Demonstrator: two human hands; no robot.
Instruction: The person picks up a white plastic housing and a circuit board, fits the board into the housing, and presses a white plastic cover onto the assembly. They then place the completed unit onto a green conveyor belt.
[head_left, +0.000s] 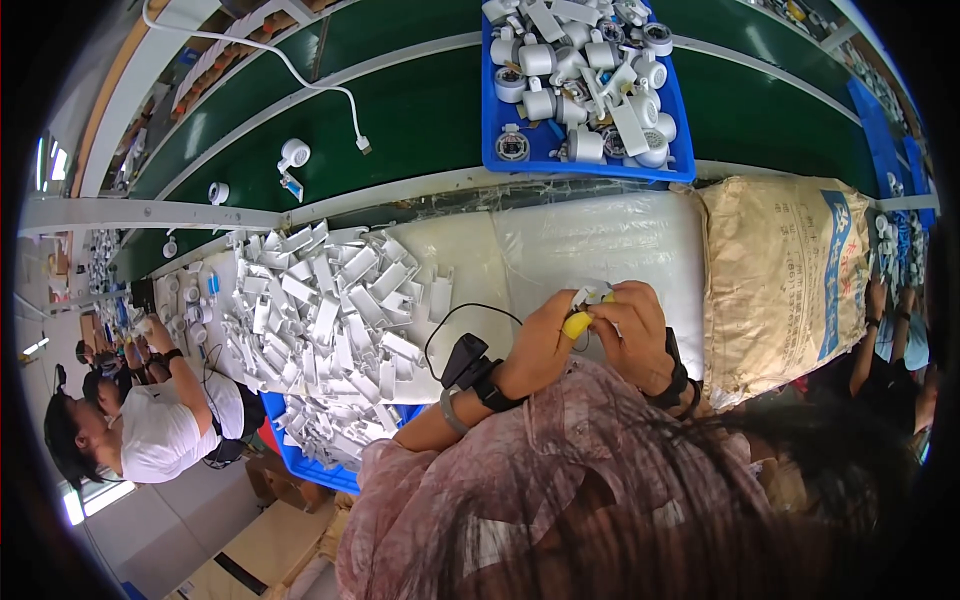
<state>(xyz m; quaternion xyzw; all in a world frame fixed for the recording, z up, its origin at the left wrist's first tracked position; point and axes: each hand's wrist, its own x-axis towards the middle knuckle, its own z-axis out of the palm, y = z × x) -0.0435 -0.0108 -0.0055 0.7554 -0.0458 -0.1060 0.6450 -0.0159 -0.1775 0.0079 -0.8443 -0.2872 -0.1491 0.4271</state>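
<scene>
Close in front of my chest, my left hand (pixel 541 338) and my right hand (pixel 636 328) meet with fingers closed around a small white plastic part (pixel 590 295). Something bright yellow (pixel 577 324) shows at the fingertips between them; whether it is a finger cover or a separate piece, I cannot tell. The fingers hide most of the part. To the left of my hands lies a large heap of white plastic housings (pixel 325 300), with one housing (pixel 441 296) apart at its right edge. A thin black cable (pixel 455 312) curves beside my left wrist.
A blue bin (pixel 590 172) of round white device heads stands on the green conveyor (pixel 420 120). A brown paper sack (pixel 770 290) lies to my right. Another blue bin (pixel 310 470) with housings sits lower left. A white cable (pixel 300 80) hangs above. People work on both sides.
</scene>
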